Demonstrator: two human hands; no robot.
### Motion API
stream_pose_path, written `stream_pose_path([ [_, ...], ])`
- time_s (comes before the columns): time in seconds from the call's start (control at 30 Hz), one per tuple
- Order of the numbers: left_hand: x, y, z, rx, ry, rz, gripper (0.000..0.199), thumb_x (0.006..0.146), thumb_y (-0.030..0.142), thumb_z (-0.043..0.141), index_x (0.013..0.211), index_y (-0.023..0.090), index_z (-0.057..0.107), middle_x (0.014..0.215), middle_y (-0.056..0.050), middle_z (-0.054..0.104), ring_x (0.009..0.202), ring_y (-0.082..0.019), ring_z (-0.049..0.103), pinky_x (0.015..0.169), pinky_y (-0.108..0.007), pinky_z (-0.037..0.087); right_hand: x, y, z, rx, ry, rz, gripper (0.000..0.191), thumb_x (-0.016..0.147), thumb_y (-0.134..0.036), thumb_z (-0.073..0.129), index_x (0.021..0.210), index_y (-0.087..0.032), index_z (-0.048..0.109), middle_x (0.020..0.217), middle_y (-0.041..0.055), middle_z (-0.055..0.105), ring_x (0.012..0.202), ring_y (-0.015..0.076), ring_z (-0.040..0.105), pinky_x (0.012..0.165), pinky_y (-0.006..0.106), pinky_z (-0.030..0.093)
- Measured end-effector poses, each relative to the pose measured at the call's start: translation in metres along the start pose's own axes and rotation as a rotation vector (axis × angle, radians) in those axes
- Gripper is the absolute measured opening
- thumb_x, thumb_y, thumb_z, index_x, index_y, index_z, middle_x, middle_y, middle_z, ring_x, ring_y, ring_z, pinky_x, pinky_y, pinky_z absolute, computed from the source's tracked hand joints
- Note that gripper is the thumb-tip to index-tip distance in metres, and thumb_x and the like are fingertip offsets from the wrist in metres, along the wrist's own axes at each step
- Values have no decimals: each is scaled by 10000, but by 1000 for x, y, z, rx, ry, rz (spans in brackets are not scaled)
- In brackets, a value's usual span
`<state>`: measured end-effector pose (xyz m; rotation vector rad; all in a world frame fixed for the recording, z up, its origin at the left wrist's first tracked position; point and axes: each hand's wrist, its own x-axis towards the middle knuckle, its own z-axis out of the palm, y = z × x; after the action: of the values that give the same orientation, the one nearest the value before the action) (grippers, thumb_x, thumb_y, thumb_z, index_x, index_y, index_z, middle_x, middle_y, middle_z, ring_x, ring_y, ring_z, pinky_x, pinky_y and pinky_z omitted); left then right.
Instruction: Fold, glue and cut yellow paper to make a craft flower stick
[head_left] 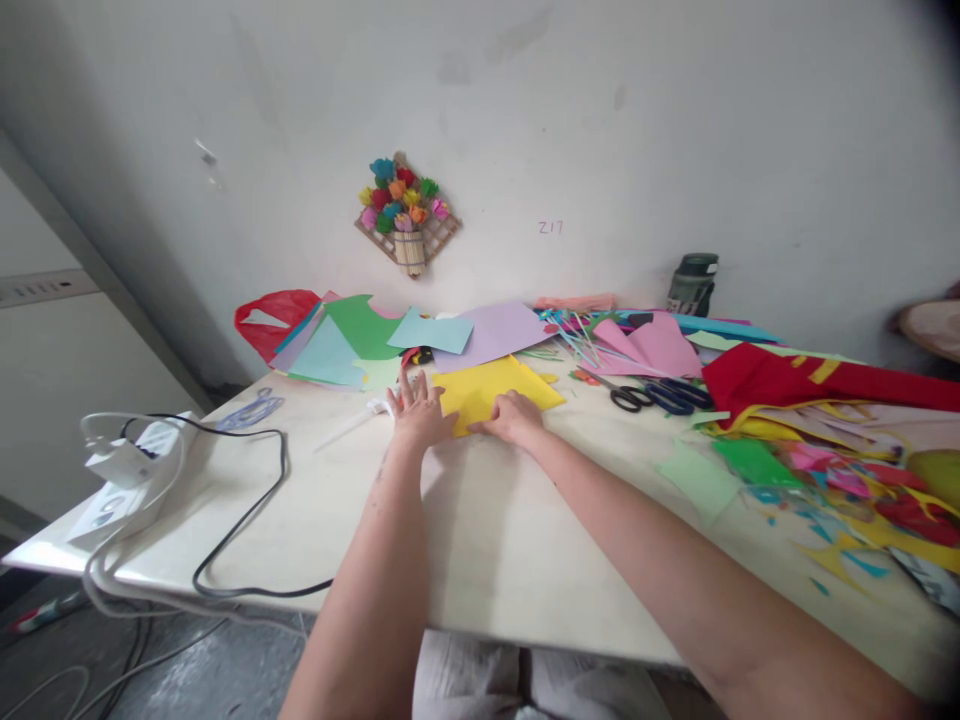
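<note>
Head view, one worktable entry. Item: yellow paper sheet (491, 385), lying on the pale tabletop (525, 580) in front of the person; serves as landmark.

Left hand (418, 412): at the sheet's left edge, fingers spread and extended, not clenched around anything; thumb turned in toward the paper. Right hand (517, 418): at the sheet's near edge, fingers curled; cannot tell whether it pinches the paper or only presses it.

Step in hand, as judged: steadying the sheet and working its near edge, possibly a fold. Next move seems to call for left-hand steadiness, the edge kept aligned and even pressure along it.

Surroundings: purple paper sheet (495, 335), just beyond the yellow sheet; black-handled scissors (630, 398), to its right; white tool (379, 406), perhaps a glue gun, to its left, partly hidden; power strip (124, 490), well apart, farther left.
</note>
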<state>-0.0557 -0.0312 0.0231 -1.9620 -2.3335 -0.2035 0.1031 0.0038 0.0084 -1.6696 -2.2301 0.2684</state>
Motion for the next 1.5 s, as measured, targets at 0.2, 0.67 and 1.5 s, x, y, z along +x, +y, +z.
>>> stream_pose_path([
  [0.2, 3, 3, 12, 64, -89, 26, 771, 679, 606, 414, 1340, 246, 246, 1446, -50, 25, 1230, -323, -256, 949, -594, -108, 0, 1, 4, 6, 25, -8, 449, 524, -620, 613, 703, -208, 606, 884, 72, 561, 840, 199, 535, 680, 275, 375],
  [0.67, -4, 3, 5, 125, -146, 60, 714, 706, 595, 391, 1339, 311, 222, 1443, -29, 14, 1245, -317, -224, 936, -607, -106, -1, 2, 0, 2, 10, -22, 410, 569, -590, 612, 719, -209, 625, 882, 69, 572, 826, 187, 540, 679, 264, 377],
  [1.5, -19, 68, 15, -113, -219, 322, 498, 869, 378, 160, 1356, 272, 169, 1440, -63, 94, 1295, -296, -24, 1004, -527, 94, 8, 5, 2, 2, -81, 23, 289, 790, -353, 466, 923, -164, 639, 955, 108, 599, 868, 194, 563, 703, 257, 396],
])
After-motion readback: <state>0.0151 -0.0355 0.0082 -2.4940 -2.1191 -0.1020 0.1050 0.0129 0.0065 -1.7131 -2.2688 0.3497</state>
